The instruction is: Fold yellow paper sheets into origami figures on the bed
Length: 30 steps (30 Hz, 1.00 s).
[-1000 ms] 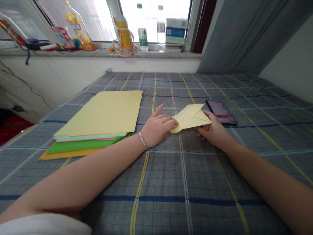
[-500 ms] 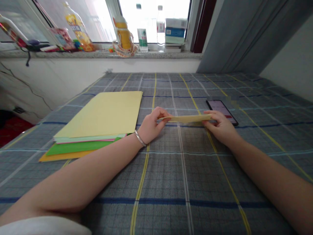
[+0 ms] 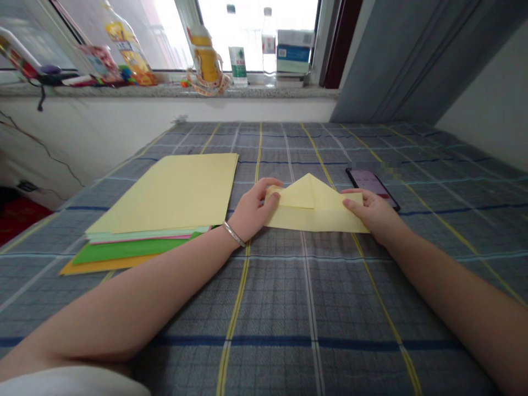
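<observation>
Two ends of a folded yellow paper (image 3: 315, 216) sit pinched in our left hand (image 3: 252, 209) and right hand (image 3: 377, 217), over grey plaid cloth (image 3: 272, 308); coloured sheets (image 3: 173, 192) lie to our left, a phone (image 3: 368, 180) behind the right hand, and bottles (image 3: 131, 52) line the windowsill (image 3: 264, 93) ahead.

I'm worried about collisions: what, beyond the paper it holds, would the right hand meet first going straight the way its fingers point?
The right hand points left, so probably the left hand, across the folded paper; depth is unclear.
</observation>
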Available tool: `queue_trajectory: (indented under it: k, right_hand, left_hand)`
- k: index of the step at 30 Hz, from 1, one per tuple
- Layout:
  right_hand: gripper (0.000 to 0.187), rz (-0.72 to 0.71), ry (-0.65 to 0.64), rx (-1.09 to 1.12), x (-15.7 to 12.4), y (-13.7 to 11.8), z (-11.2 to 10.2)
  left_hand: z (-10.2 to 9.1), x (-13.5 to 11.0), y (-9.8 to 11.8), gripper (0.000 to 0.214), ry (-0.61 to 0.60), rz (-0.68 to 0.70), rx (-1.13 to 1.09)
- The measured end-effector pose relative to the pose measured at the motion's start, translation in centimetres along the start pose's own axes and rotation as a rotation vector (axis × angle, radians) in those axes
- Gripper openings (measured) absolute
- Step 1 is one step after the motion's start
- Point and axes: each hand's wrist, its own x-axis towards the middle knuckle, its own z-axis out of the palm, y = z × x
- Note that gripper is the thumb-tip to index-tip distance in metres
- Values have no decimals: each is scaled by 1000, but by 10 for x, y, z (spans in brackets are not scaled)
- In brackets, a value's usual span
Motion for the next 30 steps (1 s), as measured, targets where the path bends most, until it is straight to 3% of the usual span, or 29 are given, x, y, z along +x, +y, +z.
queue_trajectory:
  k: [5,11,17,25,30]
  right_hand:
    - [31,23,-96,-78,2,4,-4]
    - [28,-152,-41,-535,1,4,-6]
    - [27,-245,-85,-718,0,4,-5]
    - [25,-303,-115,-829,0,4,-4]
    - [23,-587,-74,-869,5,10,-3]
  left_hand:
    - [-4,4,-3,33,-89,-97,74]
    - [-10,6,4,32,-175,-116,203]
    - [-10,5,6,32,-303,94,493]
    - [-6,3,1,34,-354,197,626]
    - [-6,-1,2,30,-304,333,709]
